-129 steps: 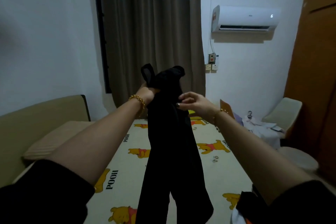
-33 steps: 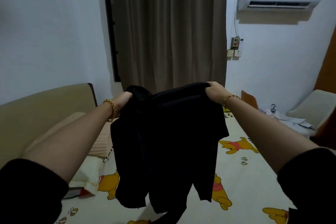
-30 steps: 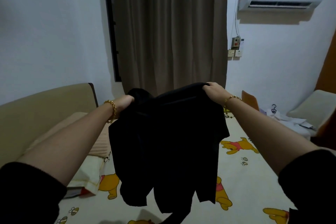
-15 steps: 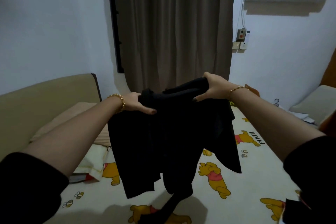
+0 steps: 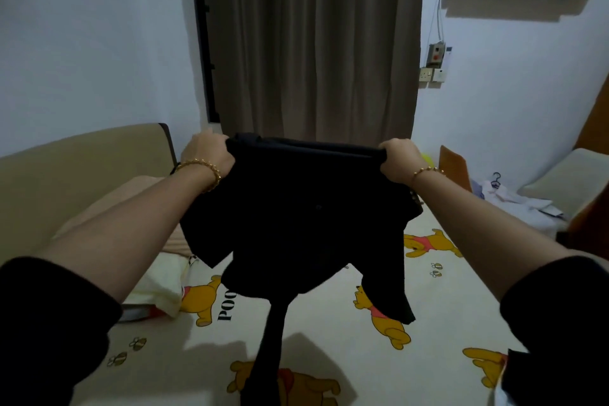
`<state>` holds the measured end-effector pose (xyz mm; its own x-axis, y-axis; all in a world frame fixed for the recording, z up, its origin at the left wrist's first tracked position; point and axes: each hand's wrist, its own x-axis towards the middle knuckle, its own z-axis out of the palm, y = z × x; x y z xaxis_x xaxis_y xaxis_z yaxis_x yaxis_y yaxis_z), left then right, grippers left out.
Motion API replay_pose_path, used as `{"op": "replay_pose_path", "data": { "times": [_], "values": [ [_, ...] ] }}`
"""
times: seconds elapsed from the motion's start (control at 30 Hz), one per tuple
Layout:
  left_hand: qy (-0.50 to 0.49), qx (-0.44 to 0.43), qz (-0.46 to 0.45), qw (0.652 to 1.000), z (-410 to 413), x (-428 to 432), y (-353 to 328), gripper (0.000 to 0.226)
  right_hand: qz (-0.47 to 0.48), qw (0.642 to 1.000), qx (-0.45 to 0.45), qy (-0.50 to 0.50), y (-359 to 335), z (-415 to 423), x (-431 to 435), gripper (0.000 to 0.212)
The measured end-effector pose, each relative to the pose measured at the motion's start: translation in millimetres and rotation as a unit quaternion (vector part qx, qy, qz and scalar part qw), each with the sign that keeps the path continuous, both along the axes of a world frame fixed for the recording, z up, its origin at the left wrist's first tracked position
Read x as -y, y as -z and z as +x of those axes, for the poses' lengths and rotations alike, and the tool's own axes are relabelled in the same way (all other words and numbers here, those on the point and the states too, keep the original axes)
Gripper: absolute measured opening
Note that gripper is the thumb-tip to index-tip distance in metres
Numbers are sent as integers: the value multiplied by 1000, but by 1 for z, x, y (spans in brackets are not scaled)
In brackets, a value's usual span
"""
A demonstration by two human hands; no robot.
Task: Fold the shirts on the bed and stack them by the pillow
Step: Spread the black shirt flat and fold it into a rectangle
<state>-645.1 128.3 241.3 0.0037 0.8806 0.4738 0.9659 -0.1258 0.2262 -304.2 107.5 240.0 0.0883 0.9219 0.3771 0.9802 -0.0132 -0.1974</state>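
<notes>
The hanging black shirt (image 5: 296,224) blocks the middle, pillows (image 5: 158,283) crowd nine o'clock, while bare bedsheet (image 5: 445,300) lies open toward four o'clock.

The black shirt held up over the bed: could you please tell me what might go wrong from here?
The black shirt hangs unevenly from the left hand and right hand, so it may land creased on the bed. Its long dangling strip could bunch underneath when laid down, spoiling the fold.
</notes>
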Motion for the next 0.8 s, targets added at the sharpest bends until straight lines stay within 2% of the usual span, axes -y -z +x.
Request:
{"op": "replay_pose_path", "data": {
  "times": [0.07,0.17,0.3,0.37,0.4,0.43,0.5,0.57,0.6,0.7,0.73,0.8],
  "values": [
    [39,81,-73,993,2,2,0,16,-19,997,-76,-15,9,-2,0,33],
    [49,210,-215,953,4,8,3,21,-70,979,-189,-32,24,-6,-2,38],
    [42,320,-295,899,5,10,26,39,-131,955,-263,-43,42,-10,1,28],
    [71,383,-346,854,6,14,35,45,-162,943,-287,-40,51,-8,1,20],
    [92,386,-385,833,7,15,38,56,-185,934,-303,-40,55,-7,1,16],
    [113,357,-421,826,6,15,41,73,-215,919,-328,-48,60,-5,2,17],
    [151,224,-456,848,8,10,49,96,-292,876,-379,-65,68,0,3,30],
    [179,92,-447,872,13,5,61,88,-369,855,-356,-80,73,4,3,43],
    [178,47,-437,881,17,1,67,87,-396,858,-315,-84,77,5,-1,49],
    [182,-120,-416,883,26,-23,91,116,-440,888,-102,-87,92,4,-14,90],
    [177,-178,-412,876,30,-32,98,113,-448,888,-53,-84,100,4,-21,92],
    [152,-275,-401,861,39,-43,107,87,-445,892,-3,-75,114,4,-37,74]
  ]
}}
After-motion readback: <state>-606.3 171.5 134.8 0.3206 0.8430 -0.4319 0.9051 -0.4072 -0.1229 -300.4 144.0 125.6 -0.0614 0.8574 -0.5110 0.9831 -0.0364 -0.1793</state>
